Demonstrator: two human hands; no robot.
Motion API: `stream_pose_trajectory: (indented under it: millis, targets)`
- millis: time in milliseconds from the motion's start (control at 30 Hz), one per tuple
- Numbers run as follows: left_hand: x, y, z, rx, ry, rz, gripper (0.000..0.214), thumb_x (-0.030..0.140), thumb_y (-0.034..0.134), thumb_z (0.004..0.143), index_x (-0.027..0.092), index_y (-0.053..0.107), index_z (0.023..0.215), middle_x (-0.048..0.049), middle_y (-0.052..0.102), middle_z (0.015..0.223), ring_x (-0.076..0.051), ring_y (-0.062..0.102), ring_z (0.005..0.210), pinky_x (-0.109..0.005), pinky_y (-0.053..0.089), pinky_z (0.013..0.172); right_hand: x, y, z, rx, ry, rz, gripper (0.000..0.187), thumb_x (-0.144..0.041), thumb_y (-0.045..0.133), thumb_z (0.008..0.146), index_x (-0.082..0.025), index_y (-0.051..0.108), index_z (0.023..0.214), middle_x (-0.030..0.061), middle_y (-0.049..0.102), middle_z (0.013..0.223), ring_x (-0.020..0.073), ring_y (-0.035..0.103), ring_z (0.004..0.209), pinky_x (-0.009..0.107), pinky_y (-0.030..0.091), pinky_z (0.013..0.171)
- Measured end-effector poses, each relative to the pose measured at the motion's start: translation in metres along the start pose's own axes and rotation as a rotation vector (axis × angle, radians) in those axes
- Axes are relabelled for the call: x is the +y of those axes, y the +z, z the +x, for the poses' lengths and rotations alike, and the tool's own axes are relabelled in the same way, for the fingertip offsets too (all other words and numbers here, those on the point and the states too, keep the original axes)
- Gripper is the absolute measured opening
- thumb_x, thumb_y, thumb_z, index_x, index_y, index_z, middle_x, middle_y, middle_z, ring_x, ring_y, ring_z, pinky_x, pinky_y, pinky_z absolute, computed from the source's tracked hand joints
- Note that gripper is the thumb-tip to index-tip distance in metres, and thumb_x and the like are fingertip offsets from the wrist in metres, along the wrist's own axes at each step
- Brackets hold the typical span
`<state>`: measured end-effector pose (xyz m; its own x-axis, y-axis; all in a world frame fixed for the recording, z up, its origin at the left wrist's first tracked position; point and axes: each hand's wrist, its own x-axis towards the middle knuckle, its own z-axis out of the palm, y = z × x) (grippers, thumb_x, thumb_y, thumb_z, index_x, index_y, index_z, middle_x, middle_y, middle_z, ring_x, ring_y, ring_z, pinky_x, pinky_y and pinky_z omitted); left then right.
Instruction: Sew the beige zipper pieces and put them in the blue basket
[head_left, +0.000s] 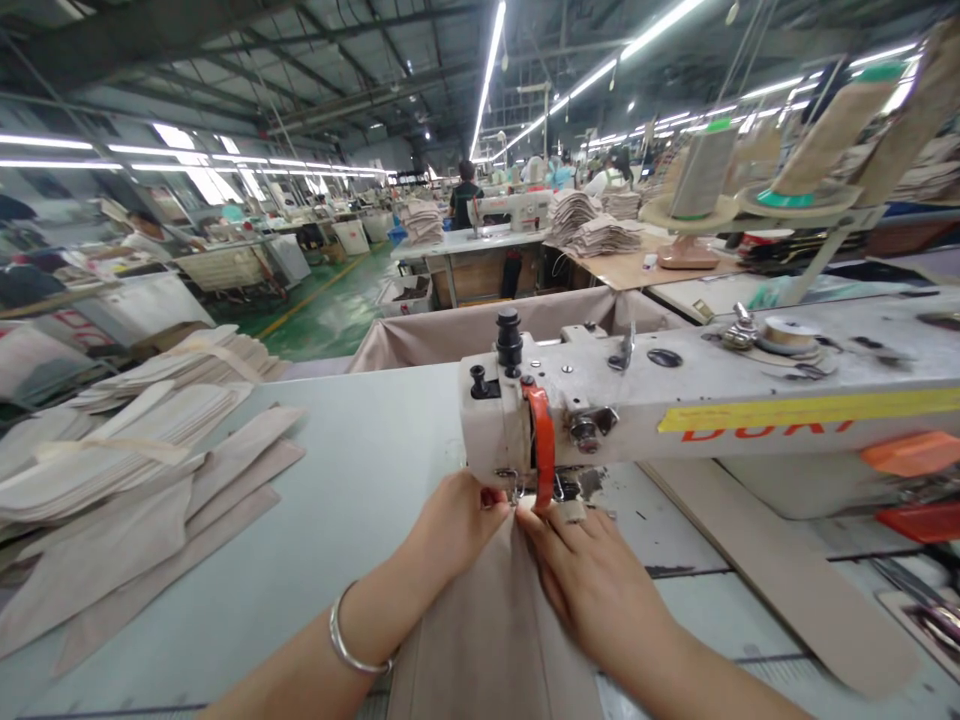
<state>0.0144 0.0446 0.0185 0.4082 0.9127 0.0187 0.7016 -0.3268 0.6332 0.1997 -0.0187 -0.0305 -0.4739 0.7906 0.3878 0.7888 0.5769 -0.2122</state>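
Note:
A long beige fabric piece point(499, 620) with a lengthwise seam runs from the bottom edge up to the needle area of a white sewing machine point(491, 430). My left hand point(457, 525), with a silver bangle on the wrist, pinches the fabric just left of the presser foot. On the other side my right hand point(581, 560) grips the fabric's right part, thumb and forefinger close to the seam. An orange guard point(541, 440) curves down in front of the needle bar. The needle tip and some fingertips are hidden under the machine head.
Tied stacks of cut beige pieces point(120, 450) lie on the table's left. A long beige strip point(787, 580) rests under the machine arm, with scissors point(926, 605) at far right. Thread cones point(705, 170) stand behind. A fabric-lined bin point(435, 330) borders the table's back edge.

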Motion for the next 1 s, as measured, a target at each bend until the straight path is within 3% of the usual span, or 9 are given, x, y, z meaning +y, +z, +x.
stream_pose_trajectory:
  millis: [300,533,767,1000]
  targets:
    - [0.0000,0.0068,-0.0017,0.095,-0.061,0.062,0.014,0.020,0.053,0.082,0.018,0.066,0.078,-0.0066,0.070,0.077,-0.024,0.065,0.078,-0.029,0.047,0.068,-0.0002,-0.0017,-0.0005,0.003,0.006,0.014,0.040,-0.016,0.047,0.096,-0.016,0.051,0.136,0.0125,0.058,0.119,0.0285,0.050,0.109,0.046,0.041,0.092]
    - [0.0011,0.0091,-0.0055,0.084,-0.104,0.068,0.014,0.022,0.054,0.082,0.018,0.062,0.071,-0.0057,0.069,0.073,-0.022,0.065,0.070,-0.026,0.042,0.059,-0.0009,-0.0004,0.0005,0.024,-0.002,-0.015,0.042,-0.016,0.049,0.096,-0.015,0.049,0.137,0.0124,0.058,0.121,0.0290,0.051,0.107,0.045,0.041,0.090]
    - [0.0052,0.0050,-0.0039,0.074,-0.045,0.047,0.015,0.022,0.053,0.084,0.020,0.066,0.076,-0.0059,0.070,0.077,-0.024,0.065,0.077,-0.030,0.048,0.069,-0.0004,0.0009,0.0002,0.001,-0.005,-0.035,0.045,-0.013,0.048,0.094,-0.011,0.046,0.139,0.0150,0.054,0.128,0.0319,0.047,0.114,0.049,0.039,0.094]
    - [0.0043,0.0071,-0.0018,0.077,-0.056,0.113,0.016,0.019,0.052,0.088,0.018,0.068,0.087,-0.0077,0.070,0.088,-0.025,0.066,0.086,-0.034,0.051,0.078,-0.0028,-0.0008,0.0013,-0.008,0.018,0.016,0.041,-0.014,0.047,0.096,-0.016,0.049,0.137,0.0111,0.054,0.128,0.0298,0.047,0.113,0.047,0.040,0.092]
